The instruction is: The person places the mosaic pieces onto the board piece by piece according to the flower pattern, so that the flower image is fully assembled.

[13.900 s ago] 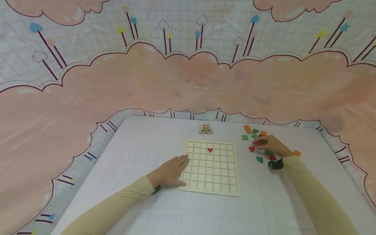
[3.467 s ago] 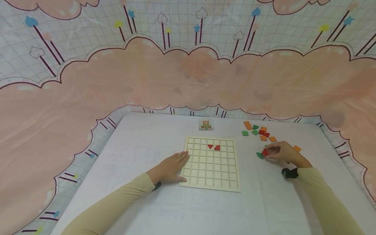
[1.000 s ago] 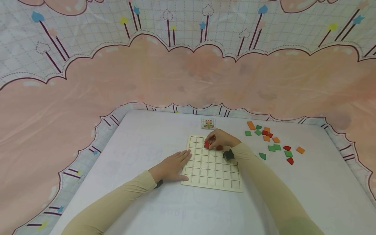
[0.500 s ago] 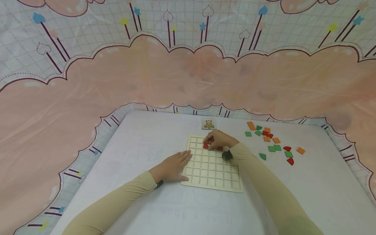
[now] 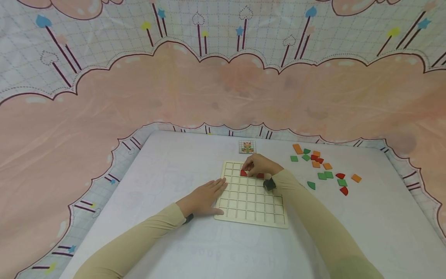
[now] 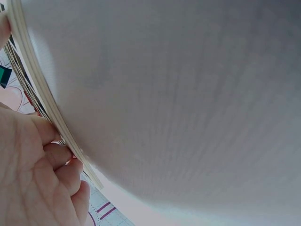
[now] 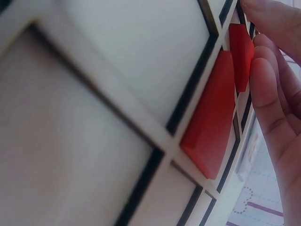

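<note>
A pale wooden grid board (image 5: 251,205) lies on the white table. My left hand (image 5: 203,198) rests along its left edge, fingers spread; in the left wrist view the fingers (image 6: 68,174) lie against the board's edge. Over the board's upper rows, my right hand (image 5: 262,165) pinches a red quarter-round tile (image 5: 243,173) at a cell in the second row. Another red tile (image 5: 260,176) sits in a cell to the right, partly under the hand. In the right wrist view a red tile (image 7: 211,115) sits in its cell, with a second red piece (image 7: 240,56) beside the fingertips.
A small pattern card (image 5: 247,147) lies behind the board. Loose tiles are scattered to the right: orange ones (image 5: 356,178), green ones (image 5: 311,185) and red ones (image 5: 343,190). A patterned cloth (image 5: 223,97) rises behind the table.
My right hand took a red tile from the scattered pieces and carried it left to the board. Over the last second the tile shifted slightly left. My left hand stayed at the board's edge.
</note>
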The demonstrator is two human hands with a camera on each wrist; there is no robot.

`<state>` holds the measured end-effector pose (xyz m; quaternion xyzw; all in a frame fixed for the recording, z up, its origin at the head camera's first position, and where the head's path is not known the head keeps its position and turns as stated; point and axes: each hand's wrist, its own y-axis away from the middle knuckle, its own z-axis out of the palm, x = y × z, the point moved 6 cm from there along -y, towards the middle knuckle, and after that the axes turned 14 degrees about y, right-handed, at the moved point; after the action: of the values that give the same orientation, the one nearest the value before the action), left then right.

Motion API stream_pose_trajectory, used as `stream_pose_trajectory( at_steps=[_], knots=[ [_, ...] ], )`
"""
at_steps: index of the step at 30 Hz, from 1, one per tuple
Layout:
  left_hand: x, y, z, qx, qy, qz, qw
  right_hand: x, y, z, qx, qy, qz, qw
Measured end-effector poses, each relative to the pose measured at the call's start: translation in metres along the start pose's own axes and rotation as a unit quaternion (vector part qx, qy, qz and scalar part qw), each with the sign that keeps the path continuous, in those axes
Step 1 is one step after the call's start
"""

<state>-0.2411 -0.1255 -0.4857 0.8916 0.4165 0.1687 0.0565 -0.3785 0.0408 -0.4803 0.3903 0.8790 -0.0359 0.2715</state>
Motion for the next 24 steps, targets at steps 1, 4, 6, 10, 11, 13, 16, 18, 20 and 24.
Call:
stream_pose_trajectory(
  at_steps=[1, 4, 6, 10, 11, 13, 16, 18, 20, 24],
  knots=[
    [0.000, 0.000, 0.000, 0.000, 0.000, 0.000, 1.0000, 0.000, 0.000, 0.000, 0.000, 0.000, 0.001, 1.0000],
    [0.000, 0.000, -0.001, 0.000, 0.001, -0.001, 1.0000, 0.000, 0.001, 0.000, -0.002, 0.000, 0.005, 1.0000],
    [-0.001, 0.000, 0.000, -0.001, 0.003, -0.002, 1.0000, 0.000, 0.002, 0.000, -0.004, -0.006, 0.008, 0.9999],
    [-0.003, -0.001, 0.003, -0.003, 0.002, -0.008, 1.0000, 0.005, 0.004, -0.001, -0.007, -0.041, 0.011, 0.9991],
    [-0.003, -0.001, 0.003, -0.002, 0.003, -0.008, 1.0000, 0.006, 0.004, -0.001, -0.006, -0.053, 0.011, 0.9985],
    [-0.003, -0.001, 0.003, -0.004, 0.001, -0.011, 0.9999, 0.008, 0.006, -0.002, -0.004, -0.071, 0.006, 0.9975],
    [-0.003, -0.001, 0.003, -0.002, 0.004, -0.011, 0.9999, 0.010, 0.010, -0.005, 0.000, -0.094, -0.003, 0.9956],
    [-0.003, -0.001, 0.003, -0.005, 0.002, -0.012, 0.9999, 0.011, 0.014, -0.006, 0.003, -0.109, -0.007, 0.9940],
    [-0.003, -0.001, 0.003, -0.006, 0.001, -0.011, 0.9999, 0.012, 0.019, -0.009, 0.007, -0.123, -0.007, 0.9924],
    [-0.003, -0.001, 0.004, -0.003, -0.002, -0.008, 1.0000, 0.018, 0.030, -0.015, 0.021, -0.138, -0.003, 0.9903]
  ],
)
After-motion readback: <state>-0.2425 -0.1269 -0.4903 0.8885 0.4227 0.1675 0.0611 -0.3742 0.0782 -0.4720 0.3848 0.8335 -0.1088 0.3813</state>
